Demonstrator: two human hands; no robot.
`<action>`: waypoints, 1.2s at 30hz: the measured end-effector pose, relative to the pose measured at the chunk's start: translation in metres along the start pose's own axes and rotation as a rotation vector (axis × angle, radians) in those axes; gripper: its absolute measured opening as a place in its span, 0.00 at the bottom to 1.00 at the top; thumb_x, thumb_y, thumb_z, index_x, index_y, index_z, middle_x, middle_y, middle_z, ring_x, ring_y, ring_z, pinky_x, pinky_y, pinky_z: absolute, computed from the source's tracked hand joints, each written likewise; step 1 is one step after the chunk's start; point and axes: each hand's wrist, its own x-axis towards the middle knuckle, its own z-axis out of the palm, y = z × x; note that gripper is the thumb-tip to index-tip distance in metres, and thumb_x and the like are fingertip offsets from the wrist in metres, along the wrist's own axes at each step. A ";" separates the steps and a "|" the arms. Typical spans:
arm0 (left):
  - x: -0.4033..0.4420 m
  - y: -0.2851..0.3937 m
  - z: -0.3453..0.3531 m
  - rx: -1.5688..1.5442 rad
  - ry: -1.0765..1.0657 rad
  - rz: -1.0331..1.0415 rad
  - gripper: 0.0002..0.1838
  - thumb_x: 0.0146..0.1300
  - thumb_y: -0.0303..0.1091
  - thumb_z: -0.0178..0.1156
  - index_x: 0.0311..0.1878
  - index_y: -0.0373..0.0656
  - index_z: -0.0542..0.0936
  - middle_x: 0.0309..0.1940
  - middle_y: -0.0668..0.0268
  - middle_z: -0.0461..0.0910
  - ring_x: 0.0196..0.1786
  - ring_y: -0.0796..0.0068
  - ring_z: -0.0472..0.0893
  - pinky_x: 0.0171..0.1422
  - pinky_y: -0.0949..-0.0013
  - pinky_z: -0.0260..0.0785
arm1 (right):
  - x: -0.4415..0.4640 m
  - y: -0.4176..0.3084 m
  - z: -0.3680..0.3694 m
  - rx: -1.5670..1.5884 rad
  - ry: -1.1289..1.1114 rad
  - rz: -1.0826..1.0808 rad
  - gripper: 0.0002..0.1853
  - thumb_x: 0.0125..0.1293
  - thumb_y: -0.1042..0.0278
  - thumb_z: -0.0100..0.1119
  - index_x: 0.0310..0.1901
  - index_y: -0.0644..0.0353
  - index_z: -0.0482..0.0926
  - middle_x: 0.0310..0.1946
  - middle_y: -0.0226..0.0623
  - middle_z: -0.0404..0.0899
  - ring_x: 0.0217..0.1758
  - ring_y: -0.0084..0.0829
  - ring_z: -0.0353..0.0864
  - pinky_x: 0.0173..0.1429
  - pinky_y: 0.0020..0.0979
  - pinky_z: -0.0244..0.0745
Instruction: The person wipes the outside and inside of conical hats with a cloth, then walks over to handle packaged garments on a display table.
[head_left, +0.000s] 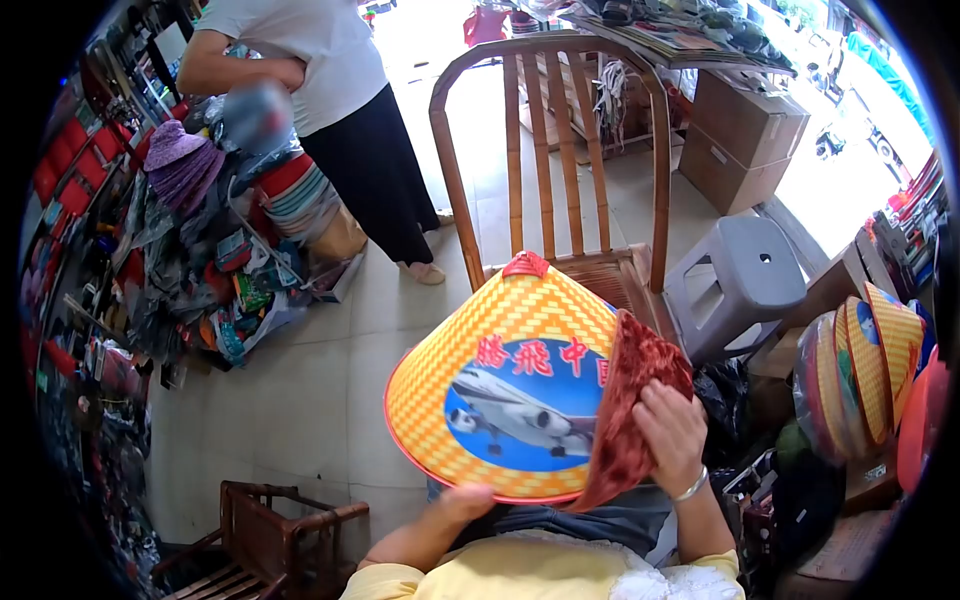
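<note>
A yellow and orange woven conical hat [430, 390] is in front of me, its tip upward and capped with a red patch. Its blue oval panel shows an airplane and red characters. My left hand [462, 503] grips the near brim; the thumb shows on top and the other fingers are hidden beneath. A dark red plush cloth [625, 415] lies against the hat's right side. Bent over this cloth, my right hand [672, 432] holds it, with a bracelet on the wrist.
A wooden chair [548, 150] stands directly ahead, beside a grey plastic stool [740, 270]. More conical hats [862, 360] are stacked at right. Piled goods [235, 250] line the left, near a standing person [340, 110]. A small wooden chair [270, 530] is at lower left.
</note>
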 end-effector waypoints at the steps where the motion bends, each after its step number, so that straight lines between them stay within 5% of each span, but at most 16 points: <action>1: 0.013 0.017 0.024 -0.060 -0.016 0.077 0.34 0.58 0.32 0.56 0.68 0.36 0.59 0.65 0.51 0.66 0.65 0.60 0.70 0.67 0.54 0.66 | -0.003 0.011 0.005 0.009 0.023 0.038 0.14 0.58 0.67 0.56 0.43 0.62 0.82 0.45 0.46 0.82 0.51 0.46 0.82 0.59 0.43 0.74; 3: 0.036 0.050 0.050 -0.146 0.031 0.195 0.41 0.57 0.33 0.58 0.72 0.38 0.52 0.69 0.51 0.61 0.68 0.50 0.66 0.72 0.44 0.60 | -0.012 0.045 0.025 0.205 0.139 0.215 0.17 0.57 0.68 0.61 0.47 0.67 0.80 0.48 0.51 0.80 0.51 0.50 0.81 0.57 0.40 0.76; 5: 0.062 0.085 0.084 -0.005 0.180 0.166 0.40 0.58 0.45 0.58 0.70 0.37 0.57 0.65 0.50 0.67 0.64 0.50 0.72 0.65 0.47 0.69 | -0.004 0.063 0.036 0.571 0.186 0.475 0.19 0.57 0.76 0.62 0.51 0.69 0.78 0.49 0.51 0.80 0.52 0.42 0.82 0.57 0.35 0.75; 8: 0.114 0.127 0.095 -0.337 -0.139 -0.002 0.26 0.66 0.43 0.52 0.61 0.33 0.68 0.57 0.52 0.76 0.58 0.56 0.78 0.63 0.54 0.72 | 0.028 0.076 0.028 0.439 0.142 0.397 0.16 0.63 0.76 0.51 0.52 0.69 0.77 0.46 0.48 0.82 0.50 0.34 0.82 0.56 0.31 0.74; 9: 0.128 0.135 0.094 -0.361 -0.089 0.027 0.30 0.67 0.48 0.51 0.62 0.32 0.67 0.55 0.47 0.76 0.56 0.49 0.79 0.61 0.51 0.74 | 0.037 0.079 0.028 0.436 0.162 0.479 0.17 0.60 0.79 0.52 0.51 0.67 0.78 0.43 0.46 0.84 0.47 0.30 0.83 0.53 0.29 0.75; 12: 0.152 0.144 0.103 -0.323 -0.120 0.001 0.32 0.68 0.54 0.51 0.59 0.31 0.69 0.55 0.47 0.77 0.57 0.52 0.79 0.61 0.50 0.74 | 0.047 0.081 0.029 0.445 0.191 0.594 0.19 0.53 0.85 0.54 0.49 0.66 0.79 0.38 0.46 0.84 0.41 0.31 0.84 0.49 0.28 0.76; 15: 0.149 0.116 0.126 0.033 -0.080 0.122 0.36 0.67 0.59 0.49 0.65 0.36 0.64 0.56 0.52 0.76 0.63 0.57 0.74 0.65 0.47 0.68 | 0.050 0.059 0.026 0.322 0.196 0.526 0.23 0.48 0.87 0.51 0.49 0.65 0.79 0.39 0.49 0.83 0.43 0.41 0.85 0.50 0.32 0.77; 16: 0.144 0.104 0.130 0.136 -0.080 0.110 0.39 0.67 0.60 0.50 0.68 0.38 0.59 0.62 0.53 0.71 0.66 0.57 0.71 0.67 0.49 0.67 | 0.055 0.046 0.021 0.221 0.201 0.334 0.27 0.43 0.88 0.50 0.50 0.64 0.79 0.42 0.50 0.82 0.46 0.48 0.83 0.52 0.37 0.77; 19: 0.128 0.078 0.145 0.329 -0.073 0.106 0.44 0.64 0.59 0.54 0.73 0.39 0.51 0.69 0.53 0.62 0.68 0.56 0.68 0.69 0.51 0.65 | 0.067 0.010 0.011 0.184 0.177 0.030 0.27 0.42 0.83 0.54 0.50 0.66 0.78 0.46 0.49 0.82 0.50 0.47 0.82 0.54 0.41 0.78; 23: 0.103 0.090 0.139 0.247 0.031 0.074 0.40 0.63 0.47 0.54 0.72 0.38 0.52 0.68 0.52 0.63 0.67 0.56 0.69 0.66 0.53 0.68 | 0.062 0.004 0.008 0.200 0.129 0.001 0.27 0.44 0.78 0.58 0.51 0.65 0.78 0.48 0.49 0.81 0.52 0.46 0.81 0.54 0.39 0.78; 24: 0.098 0.092 0.108 -0.060 -0.111 0.066 0.37 0.63 0.44 0.54 0.72 0.40 0.54 0.66 0.52 0.67 0.66 0.56 0.71 0.67 0.49 0.66 | 0.056 0.011 0.011 0.244 0.157 0.049 0.27 0.43 0.78 0.59 0.52 0.65 0.78 0.49 0.49 0.81 0.52 0.46 0.81 0.54 0.39 0.78; 26: 0.098 0.107 0.081 -0.173 -0.258 0.135 0.35 0.63 0.41 0.53 0.72 0.42 0.56 0.63 0.52 0.70 0.65 0.55 0.72 0.68 0.44 0.65 | 0.040 0.029 0.025 0.281 0.226 0.143 0.28 0.43 0.80 0.61 0.52 0.65 0.77 0.49 0.49 0.81 0.52 0.47 0.81 0.54 0.39 0.77; 28: 0.091 0.112 0.114 0.224 -0.122 0.249 0.36 0.65 0.46 0.54 0.73 0.44 0.54 0.65 0.54 0.69 0.67 0.56 0.70 0.69 0.44 0.63 | 0.025 0.030 0.033 0.266 0.248 0.177 0.28 0.43 0.80 0.61 0.53 0.65 0.77 0.50 0.49 0.80 0.53 0.47 0.81 0.54 0.39 0.77; 31: 0.085 0.077 0.115 0.381 -0.121 0.259 0.40 0.66 0.56 0.49 0.74 0.43 0.52 0.71 0.57 0.60 0.71 0.55 0.64 0.68 0.45 0.63 | 0.023 0.012 0.030 0.228 0.203 0.114 0.25 0.49 0.77 0.60 0.53 0.66 0.77 0.51 0.49 0.79 0.55 0.45 0.80 0.56 0.38 0.77; 32: 0.078 0.065 0.107 0.461 0.043 0.199 0.45 0.62 0.60 0.53 0.74 0.44 0.50 0.72 0.59 0.58 0.73 0.57 0.61 0.71 0.46 0.58 | 0.026 0.001 0.027 0.223 0.181 0.066 0.23 0.52 0.76 0.59 0.52 0.65 0.78 0.51 0.48 0.80 0.55 0.44 0.80 0.56 0.38 0.77; 36: 0.069 0.060 0.142 0.394 0.172 0.196 0.44 0.59 0.51 0.55 0.73 0.39 0.50 0.70 0.54 0.60 0.72 0.55 0.62 0.73 0.49 0.58 | 0.029 -0.024 0.028 0.169 0.141 -0.058 0.17 0.59 0.74 0.53 0.50 0.63 0.79 0.50 0.45 0.80 0.55 0.41 0.80 0.57 0.37 0.76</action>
